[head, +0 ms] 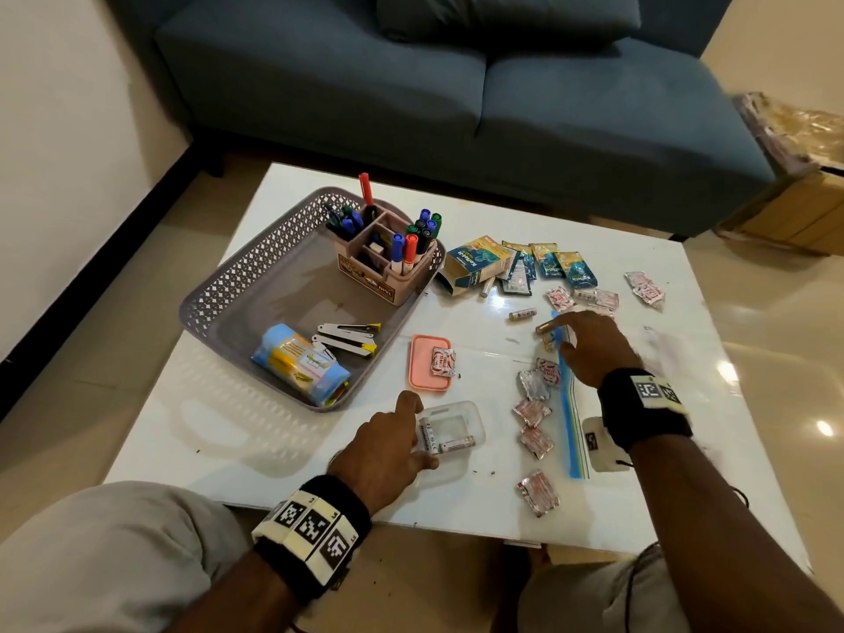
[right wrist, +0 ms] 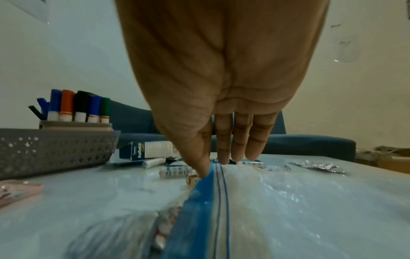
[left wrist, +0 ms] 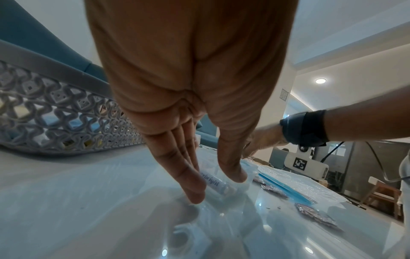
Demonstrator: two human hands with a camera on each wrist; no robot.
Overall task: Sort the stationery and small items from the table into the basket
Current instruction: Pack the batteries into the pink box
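Note:
My left hand (head: pixel 422 429) lies at a small clear plastic container (head: pixel 456 413) near the table's front edge. Its fingers are straight on either side of a white battery (left wrist: pixel 214 184) in the container. A second battery (head: pixel 456 445) lies in there too. My right hand (head: pixel 559 333) reaches down with straight fingers at the far end of a zip bag (head: pixel 571 427). Its thumb tip (right wrist: pixel 204 172) touches the bag's blue strip (right wrist: pixel 210 201), beside a battery (head: pixel 544 329). The grey lattice basket (head: pixel 219 285) stands at the left and holds a pen holder (head: pixel 388 267), staplers (head: pixel 347 338) and a blue packet (head: pixel 301 363).
Several foil sachets (head: pixel 534 413) lie along the zip bag and further back. A pink lid (head: pixel 420 376) with one sachet on it sits beside the basket. Blue boxes and packets (head: pixel 475 262) lie behind, with a loose battery (head: pixel 523 314). A sofa stands past the table.

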